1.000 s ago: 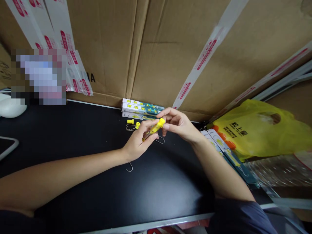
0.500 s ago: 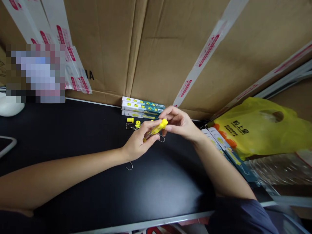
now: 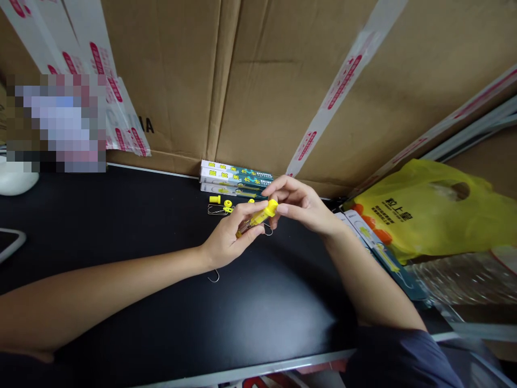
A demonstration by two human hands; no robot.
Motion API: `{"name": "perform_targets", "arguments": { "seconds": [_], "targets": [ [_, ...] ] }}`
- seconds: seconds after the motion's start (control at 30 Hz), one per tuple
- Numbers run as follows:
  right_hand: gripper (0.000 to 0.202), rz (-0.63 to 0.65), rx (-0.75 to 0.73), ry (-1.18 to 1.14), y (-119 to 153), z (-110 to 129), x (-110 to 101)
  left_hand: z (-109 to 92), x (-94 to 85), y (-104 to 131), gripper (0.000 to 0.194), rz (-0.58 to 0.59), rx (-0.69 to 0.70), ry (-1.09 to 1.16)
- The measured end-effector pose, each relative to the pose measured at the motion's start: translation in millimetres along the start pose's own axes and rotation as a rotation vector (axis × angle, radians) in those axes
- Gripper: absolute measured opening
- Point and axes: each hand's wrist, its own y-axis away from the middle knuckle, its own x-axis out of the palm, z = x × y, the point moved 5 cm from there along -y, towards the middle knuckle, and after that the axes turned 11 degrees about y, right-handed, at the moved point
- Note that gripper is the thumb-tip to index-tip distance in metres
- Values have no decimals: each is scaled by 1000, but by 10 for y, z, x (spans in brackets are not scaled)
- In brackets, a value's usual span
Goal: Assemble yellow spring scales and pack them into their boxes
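Left hand [image 3: 226,238] grips a tilted yellow tube [image 3: 259,216] between the hands; right hand [image 3: 302,209] curls at its end, grip undetermined. Yellow piece [image 3: 215,199] lies beyond left hand.

The camera on my head looks ahead and down, from close up, at my left hand [image 3: 223,237], right hand [image 3: 305,209] and desk [image 3: 258,318].

"What's behind your table [image 3: 250,323]?"
"Cardboard [image 3: 173,64], crossed by printed tape [image 3: 344,82]."
"And to your right?"
"I see a yellow bag [image 3: 436,221] with orange things [image 3: 382,236] showing, and clear ridged plastic [image 3: 464,280] just beside it."
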Motion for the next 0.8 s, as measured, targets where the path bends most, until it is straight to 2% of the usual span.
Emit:
{"name": "perform_targets", "arguments": {
  "seconds": [0.13, 0.33, 0.53, 0.7, 0.8],
  "targets": [
    [17, -18, 7, 32, 18, -9, -37, -14, 10, -1, 49, 13, 7, -9],
    [30, -184, -22, 43, 3, 35, 34, -16, 0, 4, 52, 12, 19, -22],
    [25, -12, -14, 136, 50, 132, -53, 7, -20, 12, 50, -2, -6, -28],
    [13, -61, -4, 113, 48, 85, -74, -3, 3, 23, 51, 23, 3, -26],
    [23, -101, -36, 12, 9, 52, 14, -10, 13, 33, 53, 39, 20, -19]
  ]
}}
